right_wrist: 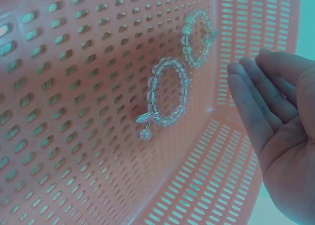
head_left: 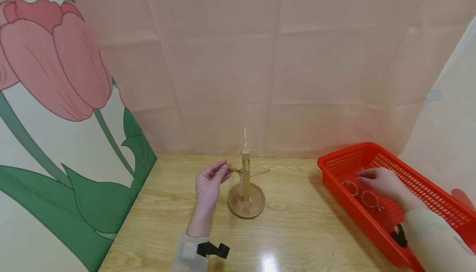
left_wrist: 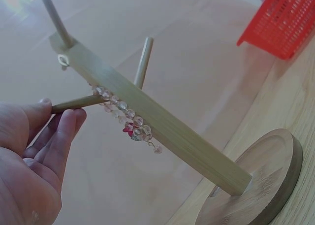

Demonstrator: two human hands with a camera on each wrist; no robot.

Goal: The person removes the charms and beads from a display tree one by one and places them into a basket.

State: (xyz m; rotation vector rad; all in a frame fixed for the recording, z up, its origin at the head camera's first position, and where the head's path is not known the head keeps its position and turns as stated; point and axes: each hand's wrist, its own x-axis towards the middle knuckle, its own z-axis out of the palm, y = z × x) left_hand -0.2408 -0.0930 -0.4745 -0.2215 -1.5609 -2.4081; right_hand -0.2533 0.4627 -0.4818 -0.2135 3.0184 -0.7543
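A wooden jewellery stand (head_left: 246, 177) with a round base and thin pegs stands upright on the table. My left hand (head_left: 209, 185) pinches the outer end of one wooden peg (left_wrist: 78, 104) between thumb and fingers. On that peg, close against the post, hangs a clear pinkish bead bracelet (left_wrist: 129, 115) with a small red piece. My right hand (head_left: 381, 183) reaches into the red basket (head_left: 357, 218), fingers extended and holding nothing. Beneath it lie two bracelets: a yellowish bead bracelet (right_wrist: 197, 38) and a clear pinkish bead bracelet (right_wrist: 169, 91) with a dangling bead.
The basket, with slotted walls, sits at the table's right side. Behind the wooden table (head_left: 297, 222) hangs a creased beige sheet (head_left: 223, 57). A tulip-patterned panel (head_left: 67, 77) borders the left side. Another stand peg (head_left: 260, 172) sticks out to the right.
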